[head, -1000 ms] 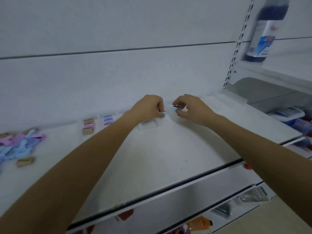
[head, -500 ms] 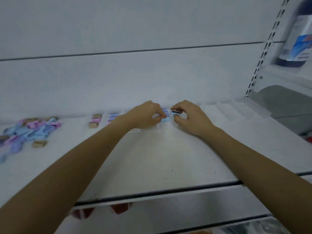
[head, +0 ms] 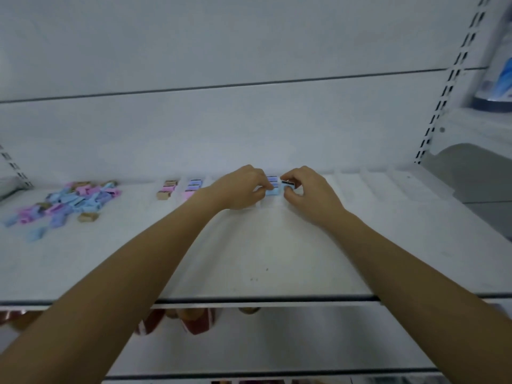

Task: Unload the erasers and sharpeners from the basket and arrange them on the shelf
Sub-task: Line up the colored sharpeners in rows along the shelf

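A loose pile [head: 69,200] lies far left on the shelf [head: 249,259]. Right of it, by the back wall, sit 2 short rows [head: 194,185]. Further right, the left hand [head: 241,189] and right hand [head: 307,189] meet at a 3rd row [head: 273,187], the right pinching 1 piece [head: 288,183] just beside it.

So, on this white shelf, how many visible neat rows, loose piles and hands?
Neat rows of small pastel blocks: 3
Loose pile of pastel blocks: 1
Bare hands: 2, left hand and right hand
Total: 6
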### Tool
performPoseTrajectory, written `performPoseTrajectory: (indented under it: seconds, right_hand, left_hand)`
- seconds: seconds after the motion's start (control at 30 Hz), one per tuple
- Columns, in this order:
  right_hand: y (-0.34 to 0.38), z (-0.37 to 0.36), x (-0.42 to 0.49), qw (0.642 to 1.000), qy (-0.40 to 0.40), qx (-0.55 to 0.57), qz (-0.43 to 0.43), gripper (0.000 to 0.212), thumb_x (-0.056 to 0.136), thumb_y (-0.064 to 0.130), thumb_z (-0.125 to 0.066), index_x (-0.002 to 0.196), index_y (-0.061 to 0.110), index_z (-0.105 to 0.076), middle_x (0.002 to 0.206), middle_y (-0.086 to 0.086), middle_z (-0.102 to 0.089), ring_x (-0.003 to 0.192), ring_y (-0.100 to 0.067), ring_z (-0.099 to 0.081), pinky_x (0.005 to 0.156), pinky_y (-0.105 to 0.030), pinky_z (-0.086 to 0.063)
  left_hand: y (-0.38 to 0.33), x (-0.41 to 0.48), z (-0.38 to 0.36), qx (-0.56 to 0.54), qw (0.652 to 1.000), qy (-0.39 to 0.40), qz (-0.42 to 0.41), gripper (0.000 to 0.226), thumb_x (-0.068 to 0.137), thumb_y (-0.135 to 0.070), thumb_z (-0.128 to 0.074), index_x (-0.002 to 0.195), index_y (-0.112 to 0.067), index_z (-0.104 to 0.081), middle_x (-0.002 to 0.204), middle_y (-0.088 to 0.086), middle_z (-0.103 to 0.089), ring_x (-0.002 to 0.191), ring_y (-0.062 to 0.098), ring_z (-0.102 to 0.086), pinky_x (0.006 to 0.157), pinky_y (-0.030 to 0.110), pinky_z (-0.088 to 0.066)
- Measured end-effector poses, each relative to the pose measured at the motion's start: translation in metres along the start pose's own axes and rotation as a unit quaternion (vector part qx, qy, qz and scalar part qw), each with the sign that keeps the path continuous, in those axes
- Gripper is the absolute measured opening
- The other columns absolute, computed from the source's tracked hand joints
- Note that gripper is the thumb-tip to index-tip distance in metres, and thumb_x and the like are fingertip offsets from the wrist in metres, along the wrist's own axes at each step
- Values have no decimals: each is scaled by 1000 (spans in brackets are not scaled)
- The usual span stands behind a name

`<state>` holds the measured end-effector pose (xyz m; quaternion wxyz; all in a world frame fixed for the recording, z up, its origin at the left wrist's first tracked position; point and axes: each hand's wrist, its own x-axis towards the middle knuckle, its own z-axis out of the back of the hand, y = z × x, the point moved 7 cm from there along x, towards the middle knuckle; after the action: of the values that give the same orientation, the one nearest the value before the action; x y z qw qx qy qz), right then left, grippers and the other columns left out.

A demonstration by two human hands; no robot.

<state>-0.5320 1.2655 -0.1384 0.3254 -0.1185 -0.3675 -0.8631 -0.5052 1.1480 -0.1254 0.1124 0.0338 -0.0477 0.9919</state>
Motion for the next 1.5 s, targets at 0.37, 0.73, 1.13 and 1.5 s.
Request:
performPoseTrajectory:
  seconds: [0.37, 0.73, 1.13, 1.5]
  right_hand:
    - [14, 12, 2, 999, -38, 27, 28, 24, 83, 4, -58, 107, 7, -62, 103, -6, -53, 85, -6, -47, 74, -13, -34]
    - [125, -56, 44, 995, 10, 22, 98, 23, 87, 10, -57, 110, 9, -62, 100, 0, -56, 86, -7, -53, 80, -14, -37]
    - [185, -142, 44, 993, -77, -43, 79, 11, 82, 7, -61, 91, 7, -66, 88, 1, -57, 79, -11, -53, 68, -20, -35]
    - [192, -156, 35, 975, -17, -179, 132, 23, 76, 23, -47, 73, 9, -66, 74, -5, -69, 74, -29, -62, 66, -35, -47]
  left_hand:
    - [24, -14, 35, -14, 997, -72, 13, 32, 96, -18, -41, 123, -18, -58, 129, -1, -55, 118, 17, -49, 99, 30, -37]
    - [173, -114, 60, -90, 979, -146, 109, 28, 97, -14, -42, 117, -11, -61, 122, 5, -59, 111, 18, -53, 87, 18, -32]
    - [216, -145, 25, -125, 977, -172, 12, 50, 86, -31, -32, 125, -11, -55, 135, 4, -52, 124, 21, -46, 102, 21, -26]
    - [199, -151, 23, -81, 982, -164, -40, 65, 80, -47, -23, 109, -8, -66, 111, 12, -67, 107, 29, -58, 90, 36, -43]
